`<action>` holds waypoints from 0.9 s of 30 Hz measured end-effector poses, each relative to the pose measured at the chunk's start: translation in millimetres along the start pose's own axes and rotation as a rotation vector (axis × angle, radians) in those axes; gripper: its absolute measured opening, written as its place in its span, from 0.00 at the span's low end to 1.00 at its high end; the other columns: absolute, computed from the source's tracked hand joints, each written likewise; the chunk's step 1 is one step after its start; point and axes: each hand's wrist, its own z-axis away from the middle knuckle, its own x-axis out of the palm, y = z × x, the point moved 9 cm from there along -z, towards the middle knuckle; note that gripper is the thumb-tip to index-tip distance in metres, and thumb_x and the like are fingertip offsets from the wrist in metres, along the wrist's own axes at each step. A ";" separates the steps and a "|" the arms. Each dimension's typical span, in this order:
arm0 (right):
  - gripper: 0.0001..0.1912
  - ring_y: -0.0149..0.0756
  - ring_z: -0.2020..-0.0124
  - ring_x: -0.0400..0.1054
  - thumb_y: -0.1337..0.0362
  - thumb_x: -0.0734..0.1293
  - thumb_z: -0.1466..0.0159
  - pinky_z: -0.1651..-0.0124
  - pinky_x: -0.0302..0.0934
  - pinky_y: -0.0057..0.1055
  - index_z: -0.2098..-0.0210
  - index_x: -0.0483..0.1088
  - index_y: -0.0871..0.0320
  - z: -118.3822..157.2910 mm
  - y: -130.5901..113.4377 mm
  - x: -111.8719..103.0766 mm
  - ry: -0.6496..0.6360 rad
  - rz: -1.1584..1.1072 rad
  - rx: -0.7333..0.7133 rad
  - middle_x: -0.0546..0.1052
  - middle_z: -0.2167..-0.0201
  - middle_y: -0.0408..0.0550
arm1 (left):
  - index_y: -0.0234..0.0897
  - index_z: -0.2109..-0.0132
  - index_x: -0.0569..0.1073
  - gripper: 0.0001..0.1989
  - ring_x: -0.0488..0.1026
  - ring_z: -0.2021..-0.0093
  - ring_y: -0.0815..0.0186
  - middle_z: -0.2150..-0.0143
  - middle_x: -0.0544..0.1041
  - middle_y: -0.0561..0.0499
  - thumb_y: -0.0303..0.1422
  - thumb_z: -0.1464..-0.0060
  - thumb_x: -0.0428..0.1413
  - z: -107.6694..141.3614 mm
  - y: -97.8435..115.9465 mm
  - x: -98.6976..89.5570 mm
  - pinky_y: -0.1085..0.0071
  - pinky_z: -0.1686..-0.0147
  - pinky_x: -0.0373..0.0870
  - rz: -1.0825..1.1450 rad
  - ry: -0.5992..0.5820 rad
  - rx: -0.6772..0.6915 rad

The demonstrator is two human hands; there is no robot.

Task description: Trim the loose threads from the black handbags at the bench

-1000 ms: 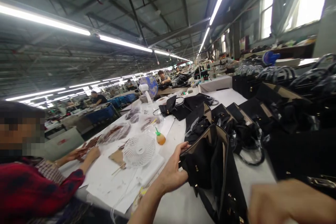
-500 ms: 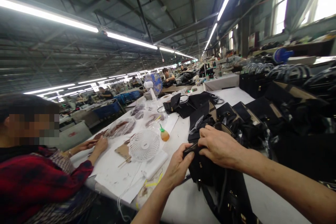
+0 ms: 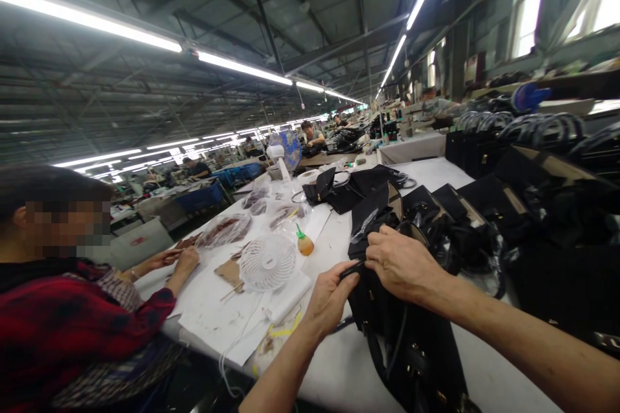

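Bag [image 3: 426,361] sits on the table [image 3: 489,368], below both hands. Left hand [image 3: 329,300] pinches its edge between thumb and fingers; right hand [image 3: 402,264] closes on the edge just beside, fingertips partly hidden. A firm left pinch with light, even right pressure should, I judge, steady the soft-looking edge without creasing it.

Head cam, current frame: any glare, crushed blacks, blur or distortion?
Head view: window at upper right blown out, tube light at upper left glaring white. Head view: black bag so dark many folds merge. Head view: left hand and right hand fairly sharp; distant worker small and soft. Head view: right forearm looks stretched toward the frame edge.
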 end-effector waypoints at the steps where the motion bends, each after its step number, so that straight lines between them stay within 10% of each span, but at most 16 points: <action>1: 0.17 0.35 0.68 0.60 0.69 0.56 0.35 0.59 0.54 0.33 0.78 0.70 0.56 -0.1 -0.9 2.1 -0.013 0.016 -0.012 0.70 0.74 0.48 | 0.34 0.50 0.73 0.17 0.71 0.58 0.62 0.58 0.77 0.49 0.37 0.44 0.52 -0.2 -0.2 -0.2 0.68 0.54 0.67 0.004 0.003 -0.001; 20: 0.15 0.38 0.64 0.58 0.64 0.59 0.38 0.62 0.50 0.34 0.77 0.72 0.57 -1.4 8.4 4.9 -0.003 0.052 0.084 0.72 0.72 0.50 | 0.35 0.60 0.78 0.14 0.71 0.67 0.67 0.68 0.78 0.52 0.40 0.46 0.54 -13.6 10.9 -3.6 0.74 0.67 0.65 -0.101 0.102 0.021; 27: 0.10 0.38 0.61 0.58 0.61 0.66 0.41 0.60 0.51 0.34 0.77 0.75 0.53 11.7 73.1 -2.3 -0.109 -0.014 0.148 0.71 0.68 0.48 | 0.38 0.62 0.79 0.12 0.73 0.64 0.65 0.66 0.79 0.53 0.39 0.45 0.53 -16.9 25.8 -4.7 0.74 0.62 0.66 -0.285 0.178 0.066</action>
